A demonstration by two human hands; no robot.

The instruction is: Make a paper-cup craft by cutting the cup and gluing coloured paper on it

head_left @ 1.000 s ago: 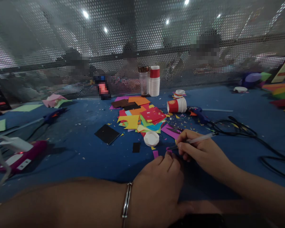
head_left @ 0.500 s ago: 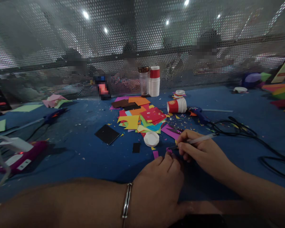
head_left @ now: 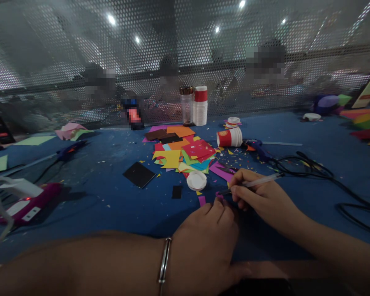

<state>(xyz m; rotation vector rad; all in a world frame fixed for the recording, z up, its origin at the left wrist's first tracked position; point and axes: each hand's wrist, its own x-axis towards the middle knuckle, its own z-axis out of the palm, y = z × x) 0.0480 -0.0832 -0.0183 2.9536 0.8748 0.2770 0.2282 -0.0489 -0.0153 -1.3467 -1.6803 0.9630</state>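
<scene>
My right hand (head_left: pixel 254 191) is closed around a pen (head_left: pixel 265 179) with a clear barrel, its tip pointing left. That tip meets a small purple paper piece (head_left: pixel 219 195) at the fingertips of my left hand (head_left: pixel 208 234). The fingers of my left hand are bent and press the piece; its underside and the thumb's grip are hidden. Just left of it lies another purple paper strip (head_left: pixel 202 200). A white round lid (head_left: pixel 196 181) and a small black paper rectangle (head_left: pixel 176 192) are close by. Scissors (head_left: pixel 226 167) rest on purple paper beyond my right hand.
Coloured paper sheets (head_left: pixel 185 154) are heaped mid-table. Behind them stand a clear bottle (head_left: pixel 187 107) and stacked paper cups (head_left: pixel 200 107). A red-and-white cup (head_left: pixel 230 137) lies sideways near a blue glue gun (head_left: pixel 260 149) with a looping cable (head_left: pixel 317 170). A purple power strip (head_left: pixel 33 205) is at left.
Almost nothing differs. The pen has shifted very slightly at the purple paper piece, while my left hand stays in place.
</scene>
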